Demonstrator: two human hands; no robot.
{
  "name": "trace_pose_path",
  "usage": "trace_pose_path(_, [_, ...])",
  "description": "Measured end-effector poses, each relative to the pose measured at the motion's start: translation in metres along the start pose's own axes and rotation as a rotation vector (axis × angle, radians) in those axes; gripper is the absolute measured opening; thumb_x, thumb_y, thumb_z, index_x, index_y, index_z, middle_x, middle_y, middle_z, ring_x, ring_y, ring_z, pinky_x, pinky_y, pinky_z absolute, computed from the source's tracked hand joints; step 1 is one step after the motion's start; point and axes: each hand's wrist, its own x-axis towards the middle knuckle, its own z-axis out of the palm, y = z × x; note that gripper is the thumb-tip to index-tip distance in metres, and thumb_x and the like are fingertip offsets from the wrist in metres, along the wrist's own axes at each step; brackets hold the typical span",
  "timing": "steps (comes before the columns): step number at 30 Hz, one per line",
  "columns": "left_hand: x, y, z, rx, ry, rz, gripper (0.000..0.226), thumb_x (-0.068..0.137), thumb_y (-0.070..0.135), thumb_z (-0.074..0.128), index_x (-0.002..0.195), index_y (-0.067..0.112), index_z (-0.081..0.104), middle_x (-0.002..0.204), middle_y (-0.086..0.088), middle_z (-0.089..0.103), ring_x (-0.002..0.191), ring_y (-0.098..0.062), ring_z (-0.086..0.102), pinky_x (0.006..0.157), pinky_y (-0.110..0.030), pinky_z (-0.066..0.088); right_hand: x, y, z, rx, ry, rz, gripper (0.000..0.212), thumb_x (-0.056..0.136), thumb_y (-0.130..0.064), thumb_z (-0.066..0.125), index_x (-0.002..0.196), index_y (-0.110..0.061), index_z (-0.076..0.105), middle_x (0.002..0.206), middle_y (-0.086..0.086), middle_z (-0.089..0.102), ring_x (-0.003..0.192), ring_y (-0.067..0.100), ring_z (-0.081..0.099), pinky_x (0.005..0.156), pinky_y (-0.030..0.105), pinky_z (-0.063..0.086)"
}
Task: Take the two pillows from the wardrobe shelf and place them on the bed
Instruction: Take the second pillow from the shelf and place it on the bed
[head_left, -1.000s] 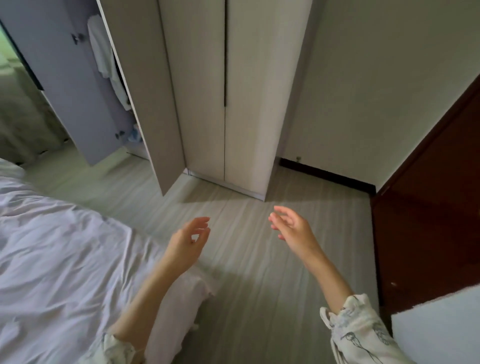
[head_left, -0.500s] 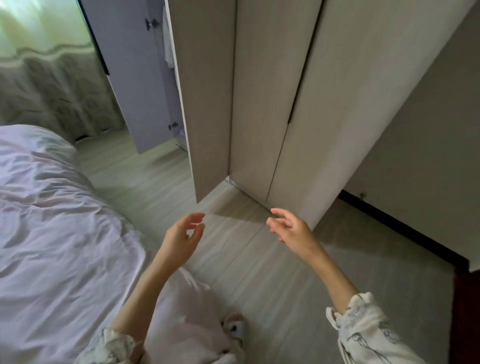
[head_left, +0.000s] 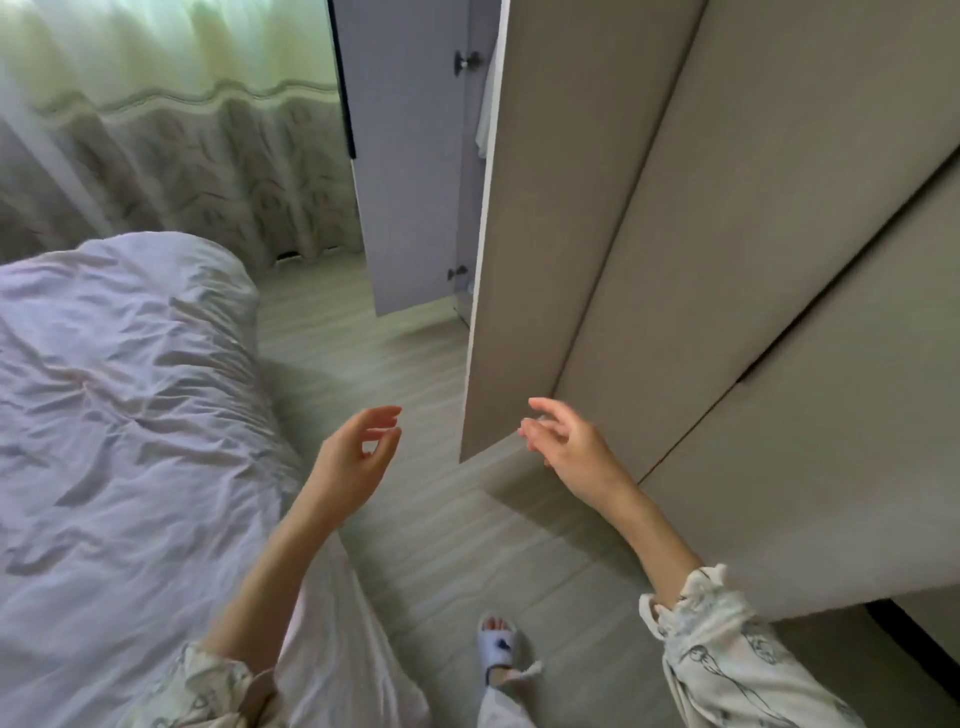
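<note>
Empty, both: left hand (head_left: 353, 457), right hand (head_left: 576, 452), beside one wardrobe (head_left: 675, 208).

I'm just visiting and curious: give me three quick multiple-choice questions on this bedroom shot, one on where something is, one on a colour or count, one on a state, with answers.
1. Where is the bed relative to the person?
A. on their left
B. on their right
C. behind the wardrobe

2. How many slippers show?
A. none
B. one
C. three

3. What are the hands doing?
A. gripping a pillow
B. pulling the curtain
C. open, holding nothing

Answers:
1. A, the bed fills the left side, the wardrobe the right.
2. B, one pale slipper shows on the floor near the bottom edge.
3. C, the left hand and right hand hang in the air with loose fingers, and no pillow is in view.
</note>
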Motion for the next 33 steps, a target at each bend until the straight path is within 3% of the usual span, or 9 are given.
trace_pose_path(4, [0.056, -0.016, -0.018, 0.008, 0.099, -0.087, 0.027, 0.09, 0.003, 0.055, 0.116, 0.001, 0.059, 0.111, -0.017, 0.064, 0.088, -0.023, 0.059, 0.072, -0.015, 0.044, 0.092, -0.021, 0.028, -0.017, -0.157, -0.054, 0.037, 0.094, -0.025, 0.052, 0.129, -0.014, 0.05, 0.118, 0.014, 0.063, 0.098, 0.017, 0.058, 0.076, 0.02, 0.042])
trace_pose_path(8, [0.129, -0.022, -0.041, 0.05, 0.215, -0.124, 0.027, 0.09, 0.003, 0.054, 0.116, 0.0, 0.059, 0.112, -0.016, 0.064, 0.09, -0.022, 0.058, 0.068, -0.006, 0.042, 0.194, -0.051, 0.055, -0.034, -0.299, -0.111, 0.037, 0.095, -0.03, 0.047, 0.129, -0.017, 0.049, 0.122, 0.014, 0.06, 0.102, 0.019, 0.058, 0.073, 0.02, 0.042])
trace_pose_path(13, [0.215, -0.016, -0.08, 0.088, 0.263, -0.174, 0.032, 0.09, 0.004, 0.054, 0.122, 0.002, 0.056, 0.115, -0.018, 0.062, 0.101, -0.026, 0.059, 0.083, -0.028, 0.047, 0.311, -0.106, 0.091, -0.059, -0.373, -0.185, 0.035, 0.094, -0.029, 0.051, 0.127, -0.017, 0.051, 0.115, 0.014, 0.063, 0.097, 0.019, 0.059, 0.068, 0.021, 0.043])
trace_pose_path(17, [0.277, -0.02, -0.112, 0.133, 0.331, -0.176, 0.032, 0.091, 0.006, 0.054, 0.123, 0.002, 0.055, 0.117, -0.016, 0.061, 0.097, -0.021, 0.058, 0.076, -0.014, 0.045, 0.383, -0.146, 0.12, -0.023, -0.41, -0.22, 0.034, 0.093, -0.027, 0.052, 0.125, -0.016, 0.052, 0.112, 0.015, 0.064, 0.091, 0.018, 0.058, 0.074, 0.027, 0.044])
trace_pose_path(24, [0.393, -0.049, -0.144, 0.148, 0.275, -0.176, 0.035, 0.093, 0.014, 0.051, 0.127, 0.008, 0.052, 0.121, -0.007, 0.058, 0.101, -0.01, 0.054, 0.075, -0.008, 0.043, 0.488, -0.183, 0.159, -0.012, -0.383, -0.212, 0.033, 0.092, -0.03, 0.053, 0.123, -0.018, 0.054, 0.109, 0.009, 0.064, 0.097, 0.02, 0.061, 0.077, 0.028, 0.045])
trace_pose_path(29, [0.519, -0.069, -0.166, 0.209, 0.108, -0.064, 0.034, 0.092, 0.016, 0.054, 0.125, 0.007, 0.054, 0.118, -0.012, 0.06, 0.107, -0.022, 0.059, 0.094, -0.038, 0.049, 0.575, -0.212, 0.179, 0.033, -0.275, -0.169, 0.032, 0.093, -0.029, 0.052, 0.123, -0.017, 0.055, 0.109, 0.007, 0.064, 0.102, 0.023, 0.061, 0.084, 0.033, 0.046])
trace_pose_path(33, [0.638, -0.061, -0.194, 0.28, 0.003, 0.105, 0.03, 0.09, 0.014, 0.056, 0.12, 0.008, 0.058, 0.114, -0.011, 0.062, 0.102, -0.025, 0.061, 0.091, -0.037, 0.049, 0.651, -0.252, 0.165, 0.073, -0.113, -0.136, 0.033, 0.094, -0.028, 0.051, 0.124, -0.015, 0.054, 0.118, 0.01, 0.063, 0.108, 0.023, 0.059, 0.094, 0.039, 0.045])
